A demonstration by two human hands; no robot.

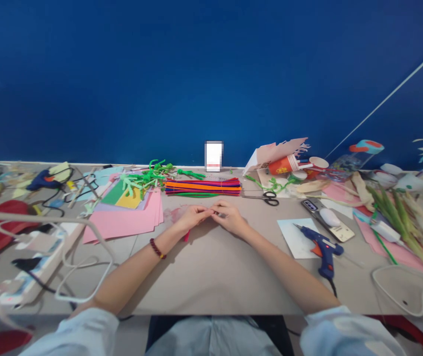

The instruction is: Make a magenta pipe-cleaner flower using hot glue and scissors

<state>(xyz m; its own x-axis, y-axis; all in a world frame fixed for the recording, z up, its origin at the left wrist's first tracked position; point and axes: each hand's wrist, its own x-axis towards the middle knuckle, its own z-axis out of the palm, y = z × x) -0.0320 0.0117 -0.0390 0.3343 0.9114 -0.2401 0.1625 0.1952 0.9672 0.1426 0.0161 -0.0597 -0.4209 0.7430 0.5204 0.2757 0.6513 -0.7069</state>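
Above the middle of the table my left hand (pixel 193 217) and my right hand (pixel 229 217) meet at the fingertips, both closed in a pinch. Whatever lies between the fingers is too small and hidden to make out. A short red strip (pixel 186 236) shows just below my left hand; whether it is held or lies on the table I cannot tell. Just beyond my fingers lies a bundle of coloured pipe cleaners (pixel 203 187), orange, red, purple and green. Black-handled scissors (pixel 270 198) rest to the right of the bundle.
Pink paper sheets (pixel 129 217) and bent green pipe cleaners (pixel 148 175) lie left, near a white power strip (pixel 44 267) with looping cables. Rightward are a blue glue gun (pixel 318 247) on white paper, a phone (pixel 341 230), paper cups (pixel 283 164) and corn husks (pixel 397 217). A blue wall (pixel 211 74) stands behind.
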